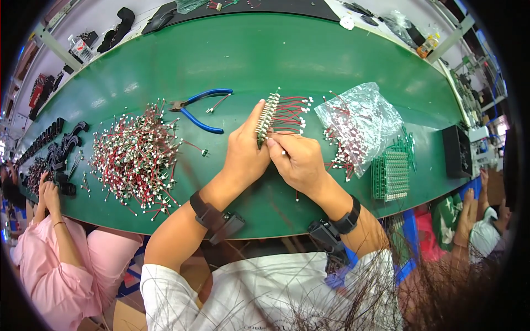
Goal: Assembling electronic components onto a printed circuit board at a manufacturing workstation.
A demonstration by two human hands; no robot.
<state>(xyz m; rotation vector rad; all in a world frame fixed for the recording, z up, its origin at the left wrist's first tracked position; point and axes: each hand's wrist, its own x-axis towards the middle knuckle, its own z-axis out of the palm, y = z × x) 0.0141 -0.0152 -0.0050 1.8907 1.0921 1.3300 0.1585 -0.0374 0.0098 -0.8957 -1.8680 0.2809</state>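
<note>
My left hand (245, 146) is closed round a strip of small circuit boards (267, 118), held upright above the green table. White connectors line the strip, and several short red and dark wires (292, 113) with white plugs stick out to its right. My right hand (298, 160) meets the strip's lower end, its thumb and fingers pinched at the wires there; exactly what they grip is hidden. Beyond my left hand lie blue-handled cutting pliers (199, 126), jaws pointing left. A loose wired piece (219, 105) rests between their handles.
At left spreads a big heap of wired connectors (135, 160). On the right are a clear plastic bag (364, 121) over more wired pieces, a stack of green circuit boards (391, 175) and a black box (456, 153). A co-worker in pink (61, 259) sits at left.
</note>
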